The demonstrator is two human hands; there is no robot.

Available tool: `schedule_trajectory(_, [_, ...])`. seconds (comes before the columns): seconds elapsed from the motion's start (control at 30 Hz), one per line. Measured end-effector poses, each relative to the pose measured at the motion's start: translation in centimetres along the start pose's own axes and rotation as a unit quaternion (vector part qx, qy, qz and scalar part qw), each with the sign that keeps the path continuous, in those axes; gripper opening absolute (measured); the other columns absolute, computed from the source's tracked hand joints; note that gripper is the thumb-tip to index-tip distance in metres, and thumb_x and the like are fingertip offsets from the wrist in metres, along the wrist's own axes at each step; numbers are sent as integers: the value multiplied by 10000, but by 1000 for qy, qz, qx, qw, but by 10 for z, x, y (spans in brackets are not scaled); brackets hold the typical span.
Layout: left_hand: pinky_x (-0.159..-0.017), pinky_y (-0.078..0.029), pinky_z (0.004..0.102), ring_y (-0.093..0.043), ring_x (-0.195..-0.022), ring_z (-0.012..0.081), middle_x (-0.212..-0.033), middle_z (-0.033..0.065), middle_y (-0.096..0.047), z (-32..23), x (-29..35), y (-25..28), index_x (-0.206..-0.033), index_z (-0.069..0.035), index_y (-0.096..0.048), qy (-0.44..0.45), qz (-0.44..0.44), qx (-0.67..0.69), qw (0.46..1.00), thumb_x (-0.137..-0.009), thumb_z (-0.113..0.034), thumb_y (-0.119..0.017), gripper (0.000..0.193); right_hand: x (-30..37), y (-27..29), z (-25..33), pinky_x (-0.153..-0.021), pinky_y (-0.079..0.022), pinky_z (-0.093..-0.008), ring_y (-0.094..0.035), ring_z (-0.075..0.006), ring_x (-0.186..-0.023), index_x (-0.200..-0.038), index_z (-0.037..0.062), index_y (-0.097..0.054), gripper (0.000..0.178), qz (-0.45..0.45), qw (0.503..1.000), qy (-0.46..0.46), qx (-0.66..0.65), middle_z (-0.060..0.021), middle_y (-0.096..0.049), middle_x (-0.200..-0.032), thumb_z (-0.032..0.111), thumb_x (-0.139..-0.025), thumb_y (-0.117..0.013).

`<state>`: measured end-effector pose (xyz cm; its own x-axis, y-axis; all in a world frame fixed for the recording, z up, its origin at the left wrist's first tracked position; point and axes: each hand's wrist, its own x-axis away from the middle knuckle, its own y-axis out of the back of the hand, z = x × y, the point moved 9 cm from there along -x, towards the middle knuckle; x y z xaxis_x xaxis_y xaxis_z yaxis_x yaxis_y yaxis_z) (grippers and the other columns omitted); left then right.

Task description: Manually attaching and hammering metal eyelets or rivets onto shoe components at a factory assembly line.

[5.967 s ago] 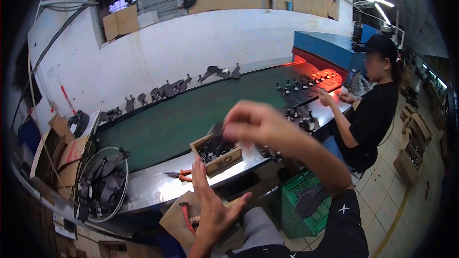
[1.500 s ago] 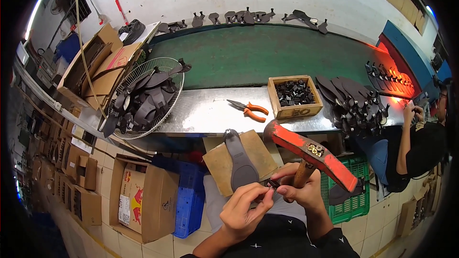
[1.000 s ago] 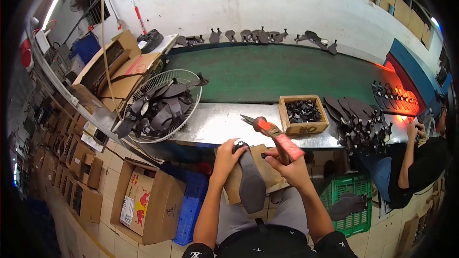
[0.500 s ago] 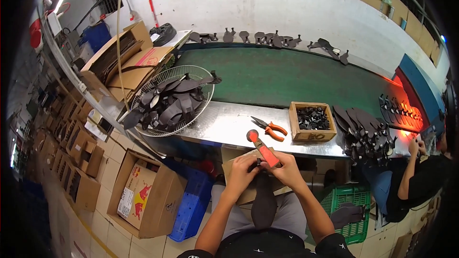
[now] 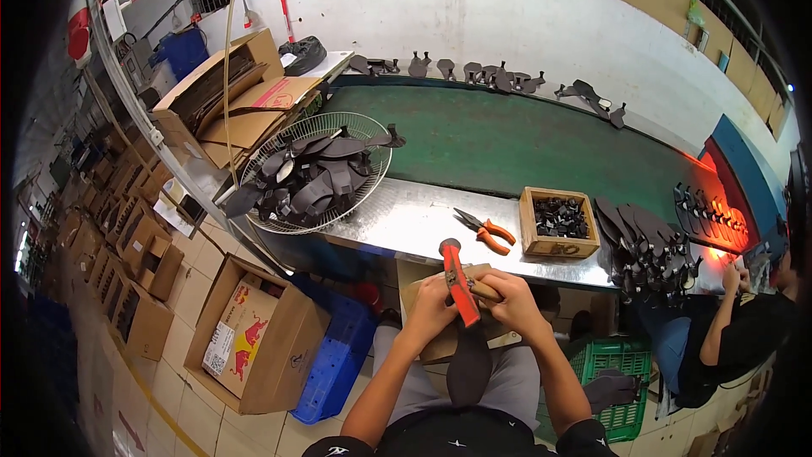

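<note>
A hammer with a red head (image 5: 462,296) and a wooden handle is in my right hand (image 5: 512,305), whose fingers are closed on the handle. Its head lies across the far end of a dark grey, paddle-shaped sole piece (image 5: 469,371). The piece extends toward me between my thighs. My left hand (image 5: 428,308) is closed at that far end, just left of the hammer head; its fingertips are partly hidden. Under both hands is a tan block or board (image 5: 409,274). Pliers with orange handles (image 5: 491,237) lie on the metal bench beyond my right hand.
A wooden box (image 5: 558,245) of small black parts stands on the bench beside more dark pieces (image 5: 647,237). A wire basket (image 5: 385,161) of similar pieces sits left. Behind runs a green conveyor (image 5: 491,135). A carton (image 5: 292,347) and blue crate (image 5: 342,355) are at left; a co-worker (image 5: 727,330) at right.
The hammer has swung from slanting right to nearly upright over the sole piece's far end, and its wooden handle now shows in my right hand. The view has shifted slightly.
</note>
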<state>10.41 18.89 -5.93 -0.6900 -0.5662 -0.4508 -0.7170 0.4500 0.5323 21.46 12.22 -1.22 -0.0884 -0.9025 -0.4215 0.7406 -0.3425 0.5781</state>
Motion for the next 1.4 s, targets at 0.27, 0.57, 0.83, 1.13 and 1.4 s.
schedule_trajectory(0.27, [-705,-515,249,-661,-813,103,-893,80,-730,15,-4,4,-1002,-6,-733,118,-26,174,977,-783,-83,-787,238,17,17,8,-690,-497,-324,-620,-230,-748,-1107,-8,-613,253,-25,990,-115,-83,-137,-642,-892,64,-868,-654])
schedule_trajectory(0.57, [-703,-493,214,-621,-787,66,-880,22,-715,28,-2,-11,-1002,16,-733,183,16,265,947,-794,-100,-790,245,58,47,65,-662,-483,-369,-597,-334,-711,-1178,-29,-534,255,-69,993,-96,-14,-195,-599,-838,92,-957,-577])
schedule_trajectory(0.83, [-701,-494,218,-618,-783,64,-896,28,-722,20,-5,-10,-1016,2,-743,167,15,250,954,-777,-59,-767,248,60,34,55,-689,-486,-412,-607,-418,-779,-1182,-40,-529,255,-9,989,-150,3,-234,-615,-888,82,-959,-564])
schedule_trajectory(1.13, [-1128,-283,429,-499,-1307,256,-1244,31,-668,18,12,-8,-1485,70,152,127,62,-36,989,-759,-373,-812,1285,83,85,104,-795,-536,-407,-661,-386,-957,-1295,-68,-456,423,-93,991,-99,8,-252,-646,-1031,74,-924,-602])
schedule_trajectory(1.4, [-1171,-15,596,-409,-1393,254,-1258,-1,-661,26,18,-15,-1510,31,122,148,94,-110,978,-752,-434,-787,1271,68,43,64,-642,-526,-407,-656,-350,-705,-1171,-30,-530,242,-60,988,-117,79,-192,-646,-875,33,-939,-551])
